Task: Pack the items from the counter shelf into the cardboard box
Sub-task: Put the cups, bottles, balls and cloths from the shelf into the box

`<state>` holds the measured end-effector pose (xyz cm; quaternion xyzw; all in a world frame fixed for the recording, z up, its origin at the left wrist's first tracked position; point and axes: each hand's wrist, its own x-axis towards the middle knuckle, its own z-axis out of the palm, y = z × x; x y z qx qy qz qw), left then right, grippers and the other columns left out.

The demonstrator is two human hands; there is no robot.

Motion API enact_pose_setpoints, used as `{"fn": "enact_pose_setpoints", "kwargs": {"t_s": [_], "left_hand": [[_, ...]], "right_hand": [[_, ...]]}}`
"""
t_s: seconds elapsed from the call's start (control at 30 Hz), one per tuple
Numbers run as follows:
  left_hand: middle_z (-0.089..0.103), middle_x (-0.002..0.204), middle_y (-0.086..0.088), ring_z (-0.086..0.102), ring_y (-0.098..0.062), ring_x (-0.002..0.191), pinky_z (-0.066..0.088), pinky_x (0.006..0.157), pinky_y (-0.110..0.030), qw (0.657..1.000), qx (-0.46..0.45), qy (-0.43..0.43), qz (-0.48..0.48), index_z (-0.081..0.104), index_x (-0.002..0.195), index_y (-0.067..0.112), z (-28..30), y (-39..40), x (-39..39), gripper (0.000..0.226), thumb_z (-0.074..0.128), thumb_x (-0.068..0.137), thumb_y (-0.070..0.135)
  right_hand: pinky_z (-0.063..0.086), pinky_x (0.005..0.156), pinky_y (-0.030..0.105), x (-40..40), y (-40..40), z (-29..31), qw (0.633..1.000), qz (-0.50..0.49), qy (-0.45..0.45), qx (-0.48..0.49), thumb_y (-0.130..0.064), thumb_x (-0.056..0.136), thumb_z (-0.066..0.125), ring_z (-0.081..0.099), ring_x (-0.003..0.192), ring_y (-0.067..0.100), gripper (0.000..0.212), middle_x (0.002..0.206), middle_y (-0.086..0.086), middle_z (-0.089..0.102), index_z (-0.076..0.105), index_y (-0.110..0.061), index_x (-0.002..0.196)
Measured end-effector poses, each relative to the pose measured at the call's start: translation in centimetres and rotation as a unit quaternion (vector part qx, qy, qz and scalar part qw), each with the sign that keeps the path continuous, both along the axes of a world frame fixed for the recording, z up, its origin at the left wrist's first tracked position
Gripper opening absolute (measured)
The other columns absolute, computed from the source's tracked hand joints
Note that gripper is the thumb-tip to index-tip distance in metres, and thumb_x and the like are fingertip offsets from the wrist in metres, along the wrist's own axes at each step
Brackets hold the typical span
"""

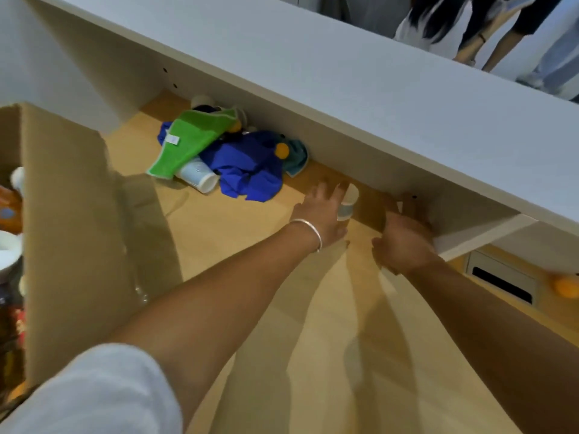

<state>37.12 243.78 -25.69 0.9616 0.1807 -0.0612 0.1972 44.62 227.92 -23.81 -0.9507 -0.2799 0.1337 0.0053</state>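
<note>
A cardboard box stands at the left, one flap raised, with bottles and a white bowl inside. Under the white counter top, the wooden shelf holds a pile: a green cloth, a blue cloth, a teal cloth, an orange ball and a white paper cup on its side. My left hand, with a silver bracelet, closes on a small paper cup near the shelf's back. My right hand reaches under the counter beside it, its fingertips blurred against the back panel.
Another cup sits at the back behind the pile. A white divider bounds the shelf bay just right of my right hand. Beyond it lie a white slotted box and an orange ball. People stand behind the counter at the top right.
</note>
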Motion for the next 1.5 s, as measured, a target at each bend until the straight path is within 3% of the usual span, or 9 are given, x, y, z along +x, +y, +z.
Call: {"fn": "enact_pose_setpoints", "kwargs": {"t_s": [0.07,0.17,0.3,0.43,0.57,0.7,1.03,1.17,1.5], "left_hand": [[0.006,0.157,-0.014,0.011,-0.034,0.142,0.038,0.104,-0.047,1.000,-0.005,0.008,-0.005,0.006,0.151,0.029,-1.0,0.2,2.6,0.100,0.070,0.076,0.050],[-0.008,0.160,-0.010,0.001,-0.033,0.145,0.030,0.111,-0.045,0.999,-0.017,0.030,-0.027,-0.004,0.151,0.033,-2.0,0.9,5.4,0.106,0.071,0.078,0.048],[0.016,0.157,-0.011,0.022,-0.035,0.140,0.033,0.108,-0.042,0.998,-0.006,0.040,-0.038,0.016,0.151,0.024,-3.1,0.8,6.7,0.081,0.064,0.086,0.038],[0.043,0.135,-0.011,0.050,-0.035,0.114,0.048,0.086,-0.038,0.999,-0.009,0.006,-0.043,0.034,0.141,0.022,-2.6,0.6,5.5,0.066,0.065,0.084,0.028],[0.047,0.131,-0.008,0.056,-0.033,0.106,0.051,0.075,-0.040,0.999,-0.018,-0.034,0.005,0.035,0.140,0.021,-0.4,0.9,1.4,0.067,0.066,0.081,0.034],[0.050,0.121,-0.004,0.056,-0.030,0.097,0.039,0.061,-0.034,0.995,0.008,-0.086,0.051,0.039,0.128,0.022,3.3,2.4,-4.9,0.056,0.066,0.080,0.034],[0.043,0.131,0.005,0.056,-0.024,0.106,0.048,0.069,-0.036,0.973,0.085,-0.163,0.138,0.032,0.138,0.030,15.0,9.2,-24.0,0.071,0.066,0.077,0.040],[0.041,0.133,0.009,0.054,-0.021,0.109,0.044,0.067,-0.032,0.958,0.114,-0.195,0.174,0.030,0.139,0.033,18.7,12.6,-31.4,0.073,0.067,0.077,0.041],[0.038,0.135,0.013,0.054,-0.017,0.112,0.043,0.072,-0.030,0.949,0.113,-0.146,0.257,0.020,0.140,0.039,17.4,17.8,-46.0,0.078,0.065,0.076,0.046]], "right_hand": [[0.034,0.106,0.050,1.1,0.2,-0.3,0.994,0.018,-0.025,-0.109,-0.019,0.069,0.072,0.019,0.137,0.038,0.093,0.150,0.013,0.012,0.015,-0.026,0.143],[0.028,0.109,0.049,2.5,0.6,-0.5,0.963,0.055,-0.051,-0.259,-0.035,0.062,0.083,0.016,0.137,0.039,0.107,0.149,0.018,0.019,0.017,-0.016,0.144],[0.025,0.110,0.048,3.2,1.1,-0.9,0.950,0.047,-0.074,-0.299,-0.049,0.061,0.080,0.016,0.138,0.038,0.117,0.148,0.017,0.019,0.006,-0.015,0.145],[0.038,0.098,0.042,2.0,0.6,-1.1,0.966,0.059,-0.122,-0.219,-0.035,0.074,0.070,0.037,0.123,0.032,0.071,0.130,0.012,0.038,0.033,-0.017,0.132],[0.044,0.083,0.038,0.2,0.6,0.1,0.992,0.053,-0.050,-0.106,-0.023,0.071,0.075,0.049,0.108,0.028,0.072,0.120,0.005,0.047,0.036,-0.026,0.131],[0.048,0.083,0.038,-3.5,2.0,1.8,0.994,0.081,-0.071,-0.009,-0.041,0.070,0.078,0.050,0.111,0.028,0.084,0.131,0.006,0.047,0.029,-0.028,0.137],[0.045,0.090,0.043,-15.4,12.2,10.1,0.967,0.155,-0.064,0.191,-0.036,0.069,0.078,0.045,0.119,0.028,0.086,0.139,0.005,0.040,0.033,-0.026,0.141],[0.048,0.086,0.040,-20.2,17.4,13.2,0.945,0.197,-0.071,0.249,-0.039,0.068,0.079,0.046,0.117,0.023,0.086,0.137,0.000,0.039,0.032,-0.029,0.139],[0.048,0.081,0.038,-30.6,29.5,15.1,0.896,0.311,-0.050,0.312,-0.044,0.066,0.076,0.048,0.112,0.021,0.081,0.131,-0.001,0.043,0.035,-0.029,0.135]]}}
